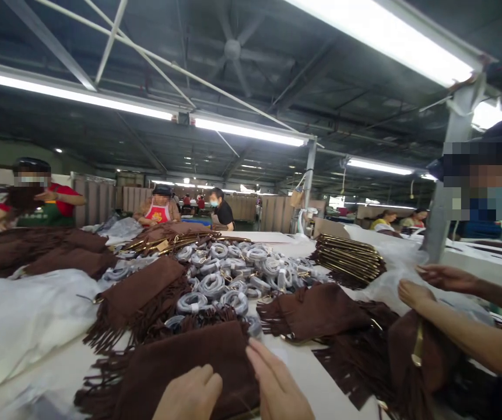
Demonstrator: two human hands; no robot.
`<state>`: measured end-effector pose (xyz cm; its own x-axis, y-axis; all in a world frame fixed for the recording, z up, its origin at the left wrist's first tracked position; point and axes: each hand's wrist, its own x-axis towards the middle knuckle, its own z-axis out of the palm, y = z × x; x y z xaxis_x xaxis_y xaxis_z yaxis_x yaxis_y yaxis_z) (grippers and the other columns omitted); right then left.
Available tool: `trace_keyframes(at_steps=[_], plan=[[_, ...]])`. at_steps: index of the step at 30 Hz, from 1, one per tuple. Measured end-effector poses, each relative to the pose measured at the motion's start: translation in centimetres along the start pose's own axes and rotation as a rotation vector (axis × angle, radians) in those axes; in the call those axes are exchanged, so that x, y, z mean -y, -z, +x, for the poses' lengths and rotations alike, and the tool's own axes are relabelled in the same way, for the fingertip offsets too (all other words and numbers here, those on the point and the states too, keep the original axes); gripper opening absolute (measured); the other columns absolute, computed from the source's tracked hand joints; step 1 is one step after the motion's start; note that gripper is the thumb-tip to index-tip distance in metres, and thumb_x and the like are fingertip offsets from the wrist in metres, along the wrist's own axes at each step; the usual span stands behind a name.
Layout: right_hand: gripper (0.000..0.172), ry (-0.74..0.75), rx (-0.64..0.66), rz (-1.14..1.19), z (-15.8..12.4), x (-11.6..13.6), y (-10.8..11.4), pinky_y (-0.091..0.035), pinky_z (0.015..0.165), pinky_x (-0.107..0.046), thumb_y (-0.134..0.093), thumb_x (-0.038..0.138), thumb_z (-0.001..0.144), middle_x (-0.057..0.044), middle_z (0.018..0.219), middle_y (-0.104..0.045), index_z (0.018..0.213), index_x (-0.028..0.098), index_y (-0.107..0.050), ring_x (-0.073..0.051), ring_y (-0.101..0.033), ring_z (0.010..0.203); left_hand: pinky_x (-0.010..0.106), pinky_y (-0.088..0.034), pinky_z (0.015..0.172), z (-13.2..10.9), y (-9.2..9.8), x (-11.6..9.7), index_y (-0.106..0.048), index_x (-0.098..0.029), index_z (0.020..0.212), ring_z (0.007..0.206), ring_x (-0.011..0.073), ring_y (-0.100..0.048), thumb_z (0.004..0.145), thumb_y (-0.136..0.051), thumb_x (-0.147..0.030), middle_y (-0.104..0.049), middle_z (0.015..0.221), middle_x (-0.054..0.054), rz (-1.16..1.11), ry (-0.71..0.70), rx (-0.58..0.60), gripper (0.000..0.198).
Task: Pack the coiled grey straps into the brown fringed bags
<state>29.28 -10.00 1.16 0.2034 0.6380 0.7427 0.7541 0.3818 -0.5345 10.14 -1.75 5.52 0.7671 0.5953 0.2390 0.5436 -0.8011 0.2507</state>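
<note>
A dark brown fringed suede-like bag [189, 361] lies right in front of me, its fringe to the left. My left hand [189, 394] is closed over the bag's lower part, fingers curled under; whatever they grip is hidden. Along the bag's right edge rests my right hand [279, 382], fingers stretched out and touching the edge. Just beyond lie coiled grey straps [233, 300] in clear wrapping, some with gold clips. Another fringed bag [143, 286] lies to the left of the coils, and a further one [316, 312] to the right.
At right, a co-worker's hands [421, 291] are at a brown bag [423, 356] and clear plastic. A stack of gold-edged pieces [349, 259] stands behind. White plastic [27, 321] covers the left side, with more brown bags [36, 251] beyond. Other workers sit across the table.
</note>
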Motion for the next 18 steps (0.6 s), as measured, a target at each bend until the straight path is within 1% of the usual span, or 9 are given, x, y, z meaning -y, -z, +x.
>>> trace_keyframes(at_steps=[3,5,6,7,9,11,14,16,18], plan=[[0.040,-0.133,0.242,0.277,1.1,0.8,-0.7,-0.050,0.096,-0.038,-0.057,0.023,0.082,-0.008,0.127,-0.064,0.120,0.028,-0.066,-0.028,-0.059,0.117,0.033,-0.048,0.075,2.3,0.7,-2.0,-0.064,-0.020,0.096,0.091,0.0255,-0.062,0.080,-0.045,-0.003,-0.068,0.099,0.010,0.226,-0.046,0.073,0.030],[0.035,-0.367,0.360,0.474,2.3,1.4,-0.6,-0.056,0.076,-0.034,-0.057,0.036,0.083,-0.010,0.113,-0.071,0.113,0.024,-0.068,-0.026,-0.068,0.098,0.038,-0.050,0.077,3.6,0.5,-2.7,-0.063,-0.018,0.100,0.095,0.0280,-0.062,0.083,-0.043,-0.004,-0.068,0.102,0.011,0.282,-0.096,0.091,0.030],[0.034,-0.501,0.423,0.569,2.9,1.4,-0.6,-0.055,0.060,-0.029,-0.055,0.043,0.084,-0.009,0.099,-0.073,0.106,0.021,-0.069,-0.023,-0.070,0.081,0.039,-0.050,0.076,4.2,0.3,-2.8,-0.064,-0.018,0.100,0.094,0.0292,-0.062,0.085,-0.044,-0.006,-0.067,0.101,0.012,0.298,-0.129,0.090,0.028],[0.038,-0.615,0.479,0.647,3.5,1.2,-0.6,-0.047,0.046,-0.023,-0.052,0.050,0.084,-0.008,0.083,-0.073,0.095,0.018,-0.069,-0.017,-0.067,0.061,0.040,-0.050,0.076,4.7,0.2,-2.6,-0.064,-0.017,0.097,0.093,0.0298,-0.062,0.086,-0.044,-0.007,-0.067,0.099,0.013,0.305,-0.163,0.086,0.025],[0.048,-0.722,0.507,0.738,4.4,0.0,-0.9,-0.026,0.034,-0.016,-0.054,0.062,0.077,-0.001,0.054,-0.061,0.073,0.015,-0.063,-0.007,-0.046,0.035,0.038,-0.050,0.076,6.0,0.2,-1.9,-0.065,-0.017,0.092,0.091,0.0279,-0.062,0.087,-0.045,-0.009,-0.067,0.094,0.012,0.258,-0.226,0.070,0.022],[0.051,-0.720,0.376,0.752,5.1,-2.2,-1.3,-0.015,0.033,-0.016,-0.060,0.068,0.068,0.005,0.041,-0.048,0.065,0.017,-0.056,-0.004,-0.029,0.031,0.032,-0.050,0.079,8.0,0.7,-0.8,-0.065,-0.019,0.095,0.091,0.0228,-0.062,0.089,-0.041,-0.010,-0.067,0.098,0.009,0.132,-0.192,-0.003,0.026],[0.051,-0.708,0.089,0.737,5.8,-6.3,-1.3,-0.011,0.035,-0.018,-0.061,0.068,0.065,0.007,0.042,-0.048,0.074,0.018,-0.055,-0.004,-0.022,0.032,0.030,-0.046,0.088,12.7,1.2,0.2,-0.063,-0.018,0.106,0.099,0.0195,-0.062,0.094,-0.031,-0.015,-0.064,0.112,0.011,0.005,0.064,-0.140,0.033],[0.048,-0.718,-0.027,0.693,5.9,-8.8,-0.6,-0.010,0.036,-0.019,-0.061,0.065,0.066,0.004,0.047,-0.054,0.075,0.019,-0.055,-0.004,-0.024,0.032,0.036,-0.045,0.089,16.3,0.4,0.1,-0.066,-0.013,0.100,0.101,0.0248,-0.063,0.095,-0.033,-0.022,-0.066,0.108,0.016,0.021,0.200,-0.133,0.035],[0.043,-0.695,-0.081,0.622,5.7,-10.5,0.4,-0.015,0.036,-0.020,-0.063,0.062,0.067,0.001,0.053,-0.059,0.072,0.020,-0.055,-0.007,-0.033,0.035,0.043,-0.046,0.086,19.7,-1.4,-0.7,-0.069,-0.010,0.088,0.099,0.0326,-0.064,0.090,-0.046,-0.031,-0.069,0.098,0.022,0.034,0.257,-0.074,0.032]])
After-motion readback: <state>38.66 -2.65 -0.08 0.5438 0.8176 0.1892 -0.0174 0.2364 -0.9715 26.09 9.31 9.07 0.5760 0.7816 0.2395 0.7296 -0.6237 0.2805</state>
